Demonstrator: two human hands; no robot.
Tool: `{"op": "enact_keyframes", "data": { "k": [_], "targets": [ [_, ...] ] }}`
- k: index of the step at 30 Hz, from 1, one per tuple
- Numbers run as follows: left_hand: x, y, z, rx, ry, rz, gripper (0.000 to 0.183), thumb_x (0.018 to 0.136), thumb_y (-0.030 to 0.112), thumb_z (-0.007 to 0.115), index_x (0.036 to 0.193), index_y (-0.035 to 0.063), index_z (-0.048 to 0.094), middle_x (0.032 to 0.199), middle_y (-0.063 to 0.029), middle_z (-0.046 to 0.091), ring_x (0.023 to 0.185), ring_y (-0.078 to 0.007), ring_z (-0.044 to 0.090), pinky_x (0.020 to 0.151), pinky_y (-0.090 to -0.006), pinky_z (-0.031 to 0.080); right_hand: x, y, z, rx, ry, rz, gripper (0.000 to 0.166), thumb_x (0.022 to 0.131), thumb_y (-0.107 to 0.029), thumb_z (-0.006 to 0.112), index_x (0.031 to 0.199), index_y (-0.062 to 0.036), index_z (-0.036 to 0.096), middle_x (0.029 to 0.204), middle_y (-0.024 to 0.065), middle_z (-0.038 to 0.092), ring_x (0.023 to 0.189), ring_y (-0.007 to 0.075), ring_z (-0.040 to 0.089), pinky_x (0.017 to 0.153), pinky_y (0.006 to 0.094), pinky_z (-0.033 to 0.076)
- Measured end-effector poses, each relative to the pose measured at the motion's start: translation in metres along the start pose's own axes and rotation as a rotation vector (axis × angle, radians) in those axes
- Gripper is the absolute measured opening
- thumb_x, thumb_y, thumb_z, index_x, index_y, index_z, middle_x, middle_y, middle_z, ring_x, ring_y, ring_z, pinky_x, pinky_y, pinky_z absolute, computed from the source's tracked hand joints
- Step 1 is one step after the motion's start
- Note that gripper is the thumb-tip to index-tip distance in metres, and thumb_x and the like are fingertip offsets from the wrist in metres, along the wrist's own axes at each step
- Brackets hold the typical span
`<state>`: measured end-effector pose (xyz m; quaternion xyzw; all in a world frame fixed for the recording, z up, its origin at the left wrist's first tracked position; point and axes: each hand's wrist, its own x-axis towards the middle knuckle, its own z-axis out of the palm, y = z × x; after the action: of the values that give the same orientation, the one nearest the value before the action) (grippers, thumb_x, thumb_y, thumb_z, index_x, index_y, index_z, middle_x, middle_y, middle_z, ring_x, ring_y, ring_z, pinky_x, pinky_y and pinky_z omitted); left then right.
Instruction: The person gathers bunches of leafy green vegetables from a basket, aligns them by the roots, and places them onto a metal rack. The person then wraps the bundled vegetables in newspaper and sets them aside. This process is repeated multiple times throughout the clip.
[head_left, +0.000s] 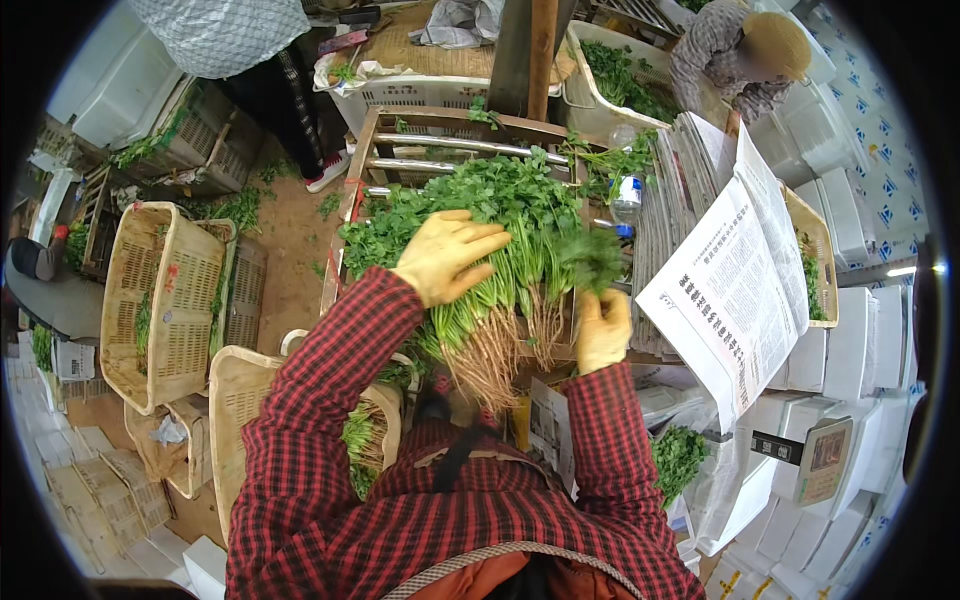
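Note:
A thick pile of leafy herbs, probably coriander (480, 300), lies on a rack with metal bars (465, 142). Its green leaves point away from me and its long brown roots hang towards my body. My left hand (452, 257), in a pale yellow glove, rests palm down on the stems with fingers apart. At the pile's right side, my right hand (604, 330), gloved alike, has curled fingers around a small sprig of herbs (592, 259). Motion blurs that sprig. A smaller rooted bundle (546, 300) lies between the hands.
Stacked newspapers (679, 195) stand right of the rack, one sheet (739, 292) jutting towards me. A plastic bottle (625, 202) lies beside them. Plastic crates (169, 300) stand at left, and another crate (240, 405) is by my left arm. Two people (225, 37) (712, 60) are beyond the rack.

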<state>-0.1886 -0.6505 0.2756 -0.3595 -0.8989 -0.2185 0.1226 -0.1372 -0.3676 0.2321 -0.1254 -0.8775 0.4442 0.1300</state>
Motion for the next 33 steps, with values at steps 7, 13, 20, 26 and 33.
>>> {"op": "enact_keyframes", "data": {
  "k": [7,13,20,26,33],
  "targets": [
    [-0.026,-0.016,-0.007,0.308,0.028,-0.004,0.045,0.091,0.037,0.06,0.123,0.0062,0.061,0.087,-0.0077,0.07,0.083,-0.0243,0.063,0.089,-0.0437,0.045,0.063,0.011,0.037,-0.114,-0.061,0.131,0.026,0.088,-0.018,0.065,0.11,-0.0043,0.063,0.103,0.0164,0.069,0.093,0.0279,0.067,0.08,0.039,0.052],
    [0.026,-0.007,0.019,0.282,-0.146,-0.215,0.03,0.094,0.038,0.057,0.093,0.0086,0.065,0.07,-0.0055,0.063,0.073,-0.0235,0.059,0.074,-0.042,0.043,0.044,-0.004,0.089,-0.138,-0.439,-0.055,0.045,0.088,-0.011,0.066,0.132,-0.0107,0.059,0.11,0.0184,0.068,0.1,0.0301,0.066,0.09,0.0361,0.051],
    [-0.014,0.012,-0.024,0.084,0.369,-0.18,0.048,0.088,0.03,0.066,0.126,0.0035,0.058,0.112,-0.0181,0.067,0.111,-0.0319,0.062,0.104,-0.0454,0.043,0.079,0.023,0.063,0.087,-0.478,0.114,0.085,0.085,-0.055,0.069,0.141,0.0017,0.043,0.123,0.0242,0.063,0.111,0.0305,0.063,0.094,0.0356,0.049],
    [-0.145,0.087,0.016,-0.859,0.619,-1.253,0.073,0.088,0.011,0.067,0.149,-0.0034,0.029,0.125,-0.0184,0.059,0.116,-0.026,0.055,0.097,-0.0369,0.048,0.083,-0.029,0.08,0.119,-0.597,0.203,0.114,0.072,-0.042,0.086,0.151,0.0031,0.018,0.14,0.0277,0.048,0.132,0.033,0.047,0.11,0.0377,0.037],
    [-0.057,0.067,0.035,-1.082,0.579,-1.443,0.108,0.078,0.038,0.081,0.145,-0.0171,0.017,0.147,-0.0317,0.034,0.136,-0.0349,0.039,0.113,-0.0413,0.032,0.042,-0.03,0.09,0.121,-0.666,0.034,0.109,0.065,-0.037,0.089,0.142,0.0142,0.031,0.133,0.0319,0.052,0.127,0.0379,0.051,0.107,0.038,0.041]
  ]
}}
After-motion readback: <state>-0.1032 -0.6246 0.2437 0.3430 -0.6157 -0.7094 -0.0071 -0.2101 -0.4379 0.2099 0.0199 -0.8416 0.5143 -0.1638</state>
